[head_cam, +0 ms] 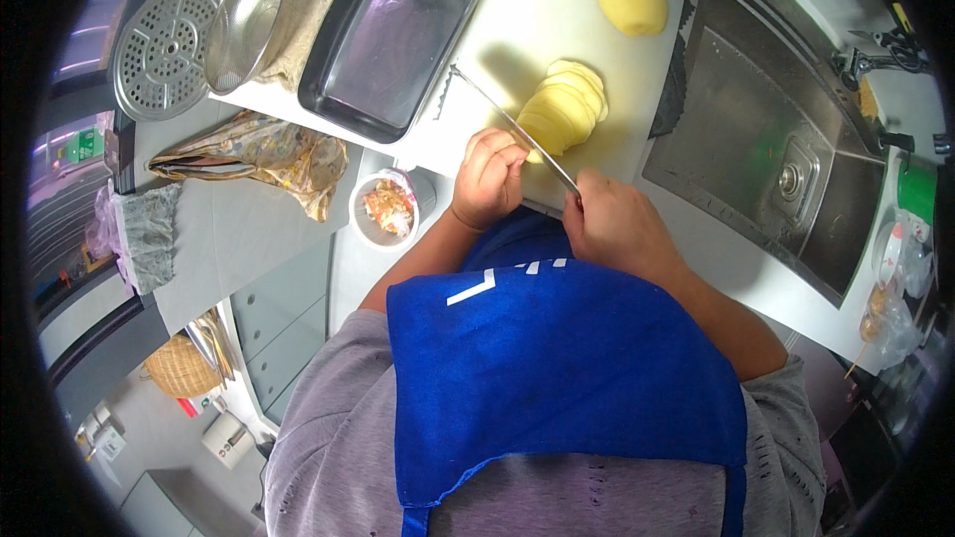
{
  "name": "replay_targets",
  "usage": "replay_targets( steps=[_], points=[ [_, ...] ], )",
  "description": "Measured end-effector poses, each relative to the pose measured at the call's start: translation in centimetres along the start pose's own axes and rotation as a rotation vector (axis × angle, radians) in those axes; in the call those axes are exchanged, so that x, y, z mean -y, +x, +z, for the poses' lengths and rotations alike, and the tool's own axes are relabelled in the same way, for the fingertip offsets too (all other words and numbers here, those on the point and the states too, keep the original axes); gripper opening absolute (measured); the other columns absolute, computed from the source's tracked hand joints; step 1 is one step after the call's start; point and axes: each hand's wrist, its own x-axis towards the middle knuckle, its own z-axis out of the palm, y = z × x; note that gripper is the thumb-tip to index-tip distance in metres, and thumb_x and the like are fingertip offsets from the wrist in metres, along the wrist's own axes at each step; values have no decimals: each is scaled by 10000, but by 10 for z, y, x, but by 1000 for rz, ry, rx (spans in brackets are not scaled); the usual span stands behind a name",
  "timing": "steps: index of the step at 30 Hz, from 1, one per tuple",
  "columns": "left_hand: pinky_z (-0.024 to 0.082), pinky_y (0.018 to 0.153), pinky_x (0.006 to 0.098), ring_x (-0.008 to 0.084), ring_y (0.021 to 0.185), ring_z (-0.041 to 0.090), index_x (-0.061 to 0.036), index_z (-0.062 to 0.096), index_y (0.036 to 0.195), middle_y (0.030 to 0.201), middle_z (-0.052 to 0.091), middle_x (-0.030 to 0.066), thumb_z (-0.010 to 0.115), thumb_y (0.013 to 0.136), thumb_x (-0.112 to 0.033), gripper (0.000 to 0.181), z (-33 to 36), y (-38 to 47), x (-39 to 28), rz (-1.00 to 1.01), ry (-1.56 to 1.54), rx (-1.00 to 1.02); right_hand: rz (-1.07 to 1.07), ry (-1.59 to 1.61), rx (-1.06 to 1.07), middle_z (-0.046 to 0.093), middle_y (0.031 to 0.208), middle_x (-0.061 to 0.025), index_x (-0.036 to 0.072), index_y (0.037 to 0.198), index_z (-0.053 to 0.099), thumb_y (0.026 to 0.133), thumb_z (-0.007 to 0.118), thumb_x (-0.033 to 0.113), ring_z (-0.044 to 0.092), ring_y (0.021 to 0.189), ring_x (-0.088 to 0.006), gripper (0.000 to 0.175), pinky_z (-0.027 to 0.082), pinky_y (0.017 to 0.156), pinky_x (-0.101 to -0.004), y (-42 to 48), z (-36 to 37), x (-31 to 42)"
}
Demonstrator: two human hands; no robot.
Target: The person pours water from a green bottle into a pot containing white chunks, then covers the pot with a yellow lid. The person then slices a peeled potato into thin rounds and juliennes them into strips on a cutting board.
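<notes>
A peeled potato cut into thin, overlapping slices (565, 110) fans across the white cutting board (541, 4). My right hand (615, 220) grips the handle of a kitchen knife (515, 127). Its blade slants over the near end of the slices, with the tip towards the upper left. Close against the blade, my left hand (489, 175) has its fingers curled on the potato's near end, which they mostly hide. Another peeled potato (633, 1), whole, rests at the board's far right.
Left of the board stands a dark rectangular pan (395, 37), beside a mesh strainer (246, 26) and a perforated steamer plate (168, 48). A scrap bin (388, 209) sits by my left forearm. At right is a steel sink (746, 104). A patterned cloth bag (261, 156) lies left.
</notes>
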Motion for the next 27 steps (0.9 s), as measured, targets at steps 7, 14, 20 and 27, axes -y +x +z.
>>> replay_targets(
  steps=[7, 14, 20, 27],
  points=[
    [507, 814, 418, 331, 853, 600, -12, 600, 880, 933, 601, 134, 645, 718, 71, 187, 0, 1, 0, 3, -11, -4, -31, 0, -9, 622, 755, -278, -16, 827, 534, 890, 506, 151, 620, 713, -472, 181, 492, 695, -564, 5, 2, -3],
    [509, 813, 413, 329, 856, 600, -13, 604, 879, 921, 597, 131, 653, 718, 74, 190, 0, 0, 0, 2, -19, -4, -29, 46, -32, 604, 740, -280, -24, 808, 512, 895, 544, 129, 591, 729, -486, 179, 455, 674, -560, 10, 6, -4],
    [510, 813, 408, 328, 863, 602, -14, 616, 874, 927, 596, 130, 666, 707, 73, 195, 1, -3, 2, 3, -14, -7, -28, 5, -23, 625, 756, -271, -26, 834, 535, 905, 508, 147, 624, 706, -465, 189, 503, 673, -542, 17, 13, -4],
    [511, 806, 405, 331, 871, 605, -18, 622, 890, 940, 594, 134, 661, 710, 77, 206, 2, -6, 4, -1, -18, -4, -40, 10, -34, 629, 766, -276, -33, 832, 555, 897, 503, 148, 630, 724, -465, 200, 510, 683, -533, 23, 19, -7]
  ],
)
